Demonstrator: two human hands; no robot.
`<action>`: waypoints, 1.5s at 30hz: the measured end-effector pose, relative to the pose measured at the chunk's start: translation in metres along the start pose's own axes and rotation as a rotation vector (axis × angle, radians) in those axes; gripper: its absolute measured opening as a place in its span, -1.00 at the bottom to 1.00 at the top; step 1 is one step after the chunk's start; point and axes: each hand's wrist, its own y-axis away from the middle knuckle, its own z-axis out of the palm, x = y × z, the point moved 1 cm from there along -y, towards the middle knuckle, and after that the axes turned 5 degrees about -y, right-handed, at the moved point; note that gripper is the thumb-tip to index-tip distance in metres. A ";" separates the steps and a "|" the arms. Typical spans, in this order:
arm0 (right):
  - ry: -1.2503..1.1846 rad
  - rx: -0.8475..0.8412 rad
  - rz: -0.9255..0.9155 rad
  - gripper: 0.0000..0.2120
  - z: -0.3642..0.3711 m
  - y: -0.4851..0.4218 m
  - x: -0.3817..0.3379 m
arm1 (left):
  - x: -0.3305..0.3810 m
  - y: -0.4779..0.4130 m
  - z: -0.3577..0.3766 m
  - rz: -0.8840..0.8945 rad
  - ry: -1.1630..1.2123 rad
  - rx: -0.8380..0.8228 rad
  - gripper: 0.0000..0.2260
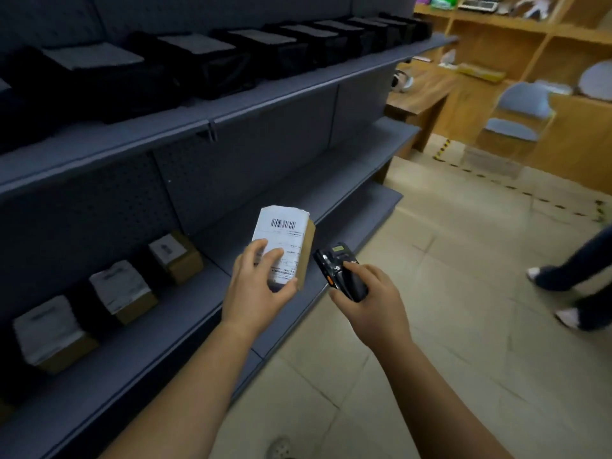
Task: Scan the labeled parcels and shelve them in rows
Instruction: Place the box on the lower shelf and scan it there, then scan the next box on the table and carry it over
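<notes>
My left hand [256,286] grips a small brown cardboard parcel [288,236] with a white barcode label facing up. It is held in the air in front of the grey lower shelf [198,293]. My right hand [367,293] holds a black handheld scanner [337,270] just right of the parcel, its head tilted toward the label. Three labeled brown parcels [122,289] stand in a row on the lower shelf to the left.
The upper shelf [231,107] carries a row of black bags with grey labels. Wooden shelving [516,31], a wooden table [420,91] and a blue folding chair [516,111] stand at the right. Another person's legs [576,276] are on the tiled floor, far right.
</notes>
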 end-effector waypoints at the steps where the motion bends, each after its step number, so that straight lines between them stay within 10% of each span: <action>1: -0.008 -0.029 -0.010 -0.52 0.011 -0.021 0.004 | -0.010 -0.013 0.008 -0.042 -0.012 0.008 -0.52; 23: -0.013 -0.639 -0.464 -0.51 0.199 -0.347 0.089 | -0.110 -0.182 0.148 -0.748 -0.236 0.315 -0.56; 45: -0.128 -0.848 -0.511 -0.52 0.319 -0.409 0.128 | -0.246 -0.238 0.209 -1.070 -0.514 0.236 -0.35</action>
